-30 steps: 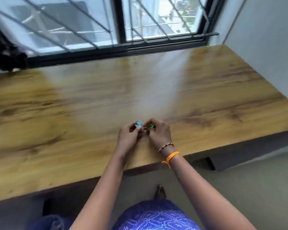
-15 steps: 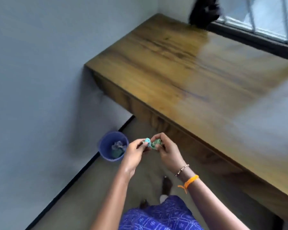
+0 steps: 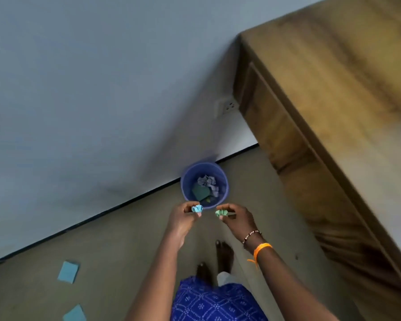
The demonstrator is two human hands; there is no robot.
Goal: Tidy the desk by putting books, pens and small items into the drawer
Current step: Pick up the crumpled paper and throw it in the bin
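Note:
My left hand point(image 3: 182, 217) pinches a crumpled light-blue paper scrap point(image 3: 197, 208) between its fingertips. My right hand point(image 3: 235, 216), with a bead bracelet and an orange wristband, pinches a crumpled green paper scrap point(image 3: 220, 212). Both hands hover just in front of the near rim of a blue waste bin point(image 3: 185, 184) that stands on the floor by the wall. Crumpled paper and a teal sheet lie inside the bin. The wooden desk point(image 3: 333, 77) fills the right side, with its drawer front point(image 3: 271, 117) shut.
Two light-blue paper squares lie on the floor at the lower left, one point(image 3: 68, 272) above the other point(image 3: 75, 313). A wall socket point(image 3: 227, 107) sits beside the desk's corner. My bare feet point(image 3: 222, 253) stand between bin and desk.
The view swung from the desk top down to the floor and bin. My hands left the desk, moved over to the bin and drew apart, each holding one scrap.

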